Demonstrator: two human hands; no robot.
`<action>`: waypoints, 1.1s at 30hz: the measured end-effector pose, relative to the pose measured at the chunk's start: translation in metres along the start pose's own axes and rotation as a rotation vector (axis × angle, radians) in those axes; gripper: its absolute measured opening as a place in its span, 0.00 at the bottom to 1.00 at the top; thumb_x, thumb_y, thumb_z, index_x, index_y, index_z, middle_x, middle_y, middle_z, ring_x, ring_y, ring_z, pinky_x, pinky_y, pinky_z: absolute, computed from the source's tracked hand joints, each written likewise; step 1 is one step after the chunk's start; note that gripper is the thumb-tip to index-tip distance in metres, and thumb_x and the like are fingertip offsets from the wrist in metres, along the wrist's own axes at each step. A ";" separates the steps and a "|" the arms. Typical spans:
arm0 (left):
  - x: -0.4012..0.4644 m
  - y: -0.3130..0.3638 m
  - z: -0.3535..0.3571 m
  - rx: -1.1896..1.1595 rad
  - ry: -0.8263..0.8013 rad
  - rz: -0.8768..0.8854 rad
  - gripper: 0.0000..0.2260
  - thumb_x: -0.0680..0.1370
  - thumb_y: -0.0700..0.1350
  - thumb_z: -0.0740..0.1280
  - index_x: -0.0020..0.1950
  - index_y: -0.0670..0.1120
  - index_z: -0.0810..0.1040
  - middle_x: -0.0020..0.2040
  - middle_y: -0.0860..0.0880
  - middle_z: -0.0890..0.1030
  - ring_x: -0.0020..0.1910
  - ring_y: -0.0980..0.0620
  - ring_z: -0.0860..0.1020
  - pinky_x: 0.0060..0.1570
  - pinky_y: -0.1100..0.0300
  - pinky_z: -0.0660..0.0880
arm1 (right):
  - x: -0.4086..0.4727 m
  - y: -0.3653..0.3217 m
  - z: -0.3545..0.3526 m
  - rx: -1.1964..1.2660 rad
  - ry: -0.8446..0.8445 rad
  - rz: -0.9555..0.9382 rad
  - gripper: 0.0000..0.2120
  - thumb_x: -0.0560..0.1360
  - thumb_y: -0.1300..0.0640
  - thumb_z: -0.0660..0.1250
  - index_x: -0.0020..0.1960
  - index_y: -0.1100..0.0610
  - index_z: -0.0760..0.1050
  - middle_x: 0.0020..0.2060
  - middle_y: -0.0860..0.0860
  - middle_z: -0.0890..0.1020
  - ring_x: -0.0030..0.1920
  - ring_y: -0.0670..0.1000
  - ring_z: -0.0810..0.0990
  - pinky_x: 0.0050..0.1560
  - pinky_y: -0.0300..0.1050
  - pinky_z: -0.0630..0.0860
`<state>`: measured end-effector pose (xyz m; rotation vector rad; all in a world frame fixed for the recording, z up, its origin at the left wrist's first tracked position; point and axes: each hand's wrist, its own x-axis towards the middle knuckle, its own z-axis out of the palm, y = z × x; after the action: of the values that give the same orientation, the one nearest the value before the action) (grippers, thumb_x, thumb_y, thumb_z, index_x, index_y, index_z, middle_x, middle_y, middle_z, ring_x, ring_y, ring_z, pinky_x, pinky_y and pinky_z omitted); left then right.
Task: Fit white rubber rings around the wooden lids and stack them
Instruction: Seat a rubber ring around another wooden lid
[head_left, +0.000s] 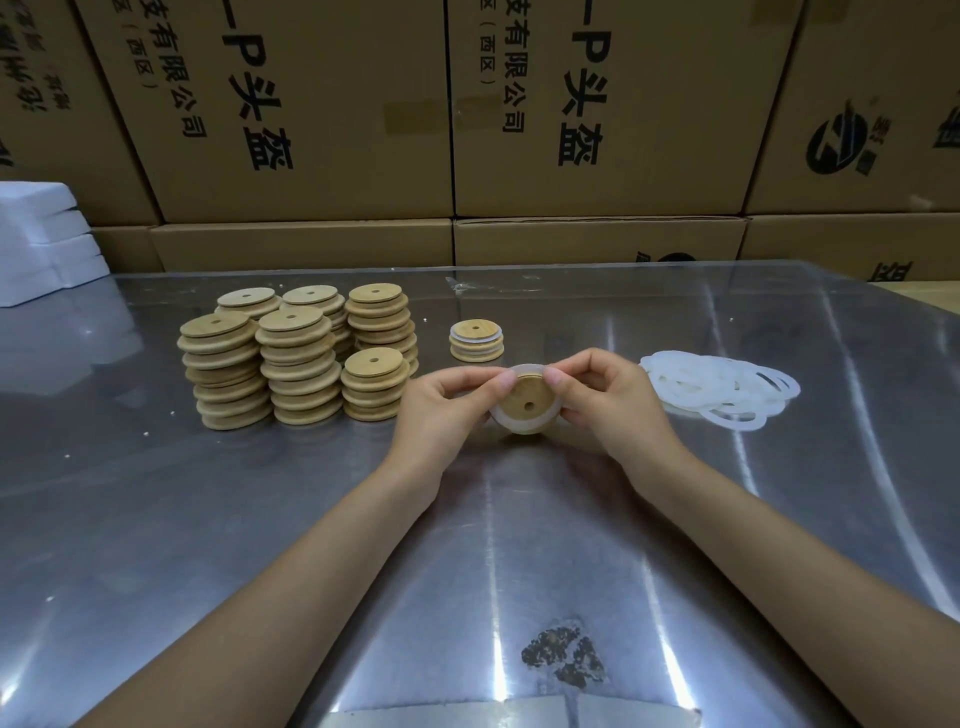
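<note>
At frame centre, a round wooden lid with a centre hole wears a white rubber ring; the left hand and right hand pinch its rim. Bare lid stacks stand left, ringed lids behind, loose white rings right, on the shiny metal table.

The lid I hold is pale wood, smooth and matt. The ring around it is white rubber, a little see-through and soft-looking, like the loose rings. The table is shiny metal with fine scratches and one rough, rusty patch. The boxes behind are matt brown cardboard.
</note>
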<state>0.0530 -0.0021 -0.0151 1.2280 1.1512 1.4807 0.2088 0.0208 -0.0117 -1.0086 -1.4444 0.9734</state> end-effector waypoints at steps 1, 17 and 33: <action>0.000 0.001 0.000 -0.030 -0.007 -0.017 0.04 0.73 0.42 0.72 0.47 0.45 0.84 0.44 0.45 0.85 0.45 0.53 0.82 0.50 0.60 0.79 | 0.000 0.000 0.000 0.009 -0.003 0.010 0.06 0.76 0.61 0.68 0.40 0.56 0.76 0.36 0.51 0.82 0.36 0.43 0.79 0.38 0.36 0.76; 0.000 0.008 0.000 -0.166 0.029 -0.154 0.04 0.72 0.38 0.72 0.46 0.42 0.83 0.41 0.47 0.85 0.40 0.56 0.84 0.43 0.66 0.80 | -0.001 -0.002 0.005 0.094 0.016 0.114 0.07 0.77 0.63 0.65 0.41 0.58 0.74 0.37 0.52 0.82 0.40 0.49 0.81 0.46 0.48 0.79; 0.005 0.004 -0.009 -0.064 -0.072 -0.109 0.03 0.72 0.41 0.73 0.44 0.45 0.83 0.42 0.49 0.85 0.44 0.56 0.83 0.47 0.64 0.80 | 0.001 -0.002 -0.005 0.174 -0.104 0.187 0.05 0.76 0.62 0.66 0.42 0.59 0.76 0.40 0.54 0.83 0.42 0.49 0.83 0.47 0.43 0.80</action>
<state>0.0434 0.0011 -0.0107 1.1478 1.0976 1.3704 0.2131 0.0213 -0.0088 -0.9888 -1.3406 1.2810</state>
